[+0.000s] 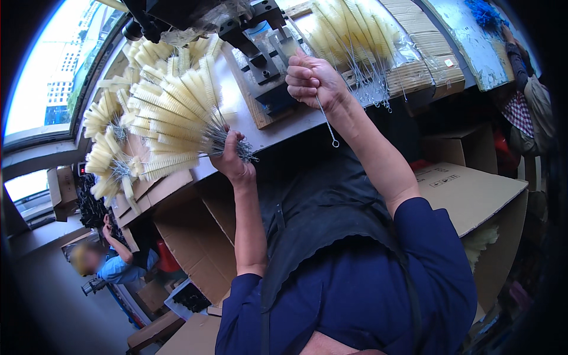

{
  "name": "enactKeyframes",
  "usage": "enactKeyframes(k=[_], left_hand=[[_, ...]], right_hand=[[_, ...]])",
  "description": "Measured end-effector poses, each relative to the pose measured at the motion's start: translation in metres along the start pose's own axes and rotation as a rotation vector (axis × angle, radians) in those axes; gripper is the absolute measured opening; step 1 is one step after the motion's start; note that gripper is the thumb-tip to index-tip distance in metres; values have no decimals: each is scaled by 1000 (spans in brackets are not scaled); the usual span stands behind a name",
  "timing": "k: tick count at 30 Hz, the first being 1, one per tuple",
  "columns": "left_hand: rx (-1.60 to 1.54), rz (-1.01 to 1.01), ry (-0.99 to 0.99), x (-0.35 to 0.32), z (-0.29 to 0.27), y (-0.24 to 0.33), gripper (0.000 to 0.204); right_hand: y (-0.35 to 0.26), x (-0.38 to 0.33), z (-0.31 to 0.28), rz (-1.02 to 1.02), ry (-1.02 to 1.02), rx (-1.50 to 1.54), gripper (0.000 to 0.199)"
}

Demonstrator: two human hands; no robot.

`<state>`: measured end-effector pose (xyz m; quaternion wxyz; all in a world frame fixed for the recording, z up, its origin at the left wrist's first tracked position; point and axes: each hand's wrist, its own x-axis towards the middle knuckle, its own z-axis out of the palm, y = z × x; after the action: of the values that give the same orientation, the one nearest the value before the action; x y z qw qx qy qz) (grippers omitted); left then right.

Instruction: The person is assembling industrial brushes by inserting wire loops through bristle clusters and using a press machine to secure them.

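Note:
A fanned bundle of bottle brushes (174,115), with cream bristles and thin twisted-wire handles, is gripped near its wire ends by my left hand (232,161). My right hand (312,80) is closed round a single bottle brush, whose twisted-wire handle (328,124) hangs out below the fist and ends in a small loop. Its bristle part is mostly hidden by the fist; a pale blur shows just beyond my fingers, beside the metal block of a dark bench machine (260,65).
More brushes (331,29) lie fanned on cardboard at the right of the machine, and other bunches (106,157) rest at the left. Open cardboard boxes (473,189) stand below the bench. Co-workers are at far left (118,266) and upper right (523,100).

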<state>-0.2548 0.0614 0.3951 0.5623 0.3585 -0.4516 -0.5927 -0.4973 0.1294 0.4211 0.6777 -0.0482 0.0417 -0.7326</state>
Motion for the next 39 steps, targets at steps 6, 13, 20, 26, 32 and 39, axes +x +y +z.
enactKeyframes(k=[6,13,20,26,32,39], left_hand=[[0,-11,23,-1,5,1,28],[2,-9,25,-4,12,11,29],[-73,-32,6,-4,15,21,35],[-203,-118,-20,-7,16,24,35],[-334,-223,1,-12,13,26,37],[-352,-321,-161,-33,1,28,38]], right_hand=[[6,-2,24,-31,229,-109,39],[-2,-3,28,-6,265,-66,37],[-5,-11,33,-4,301,-164,35],[-69,-16,20,-201,539,-984,36],[-64,1,19,-796,651,-1763,41],[67,12,37,-348,317,-1447,33]])
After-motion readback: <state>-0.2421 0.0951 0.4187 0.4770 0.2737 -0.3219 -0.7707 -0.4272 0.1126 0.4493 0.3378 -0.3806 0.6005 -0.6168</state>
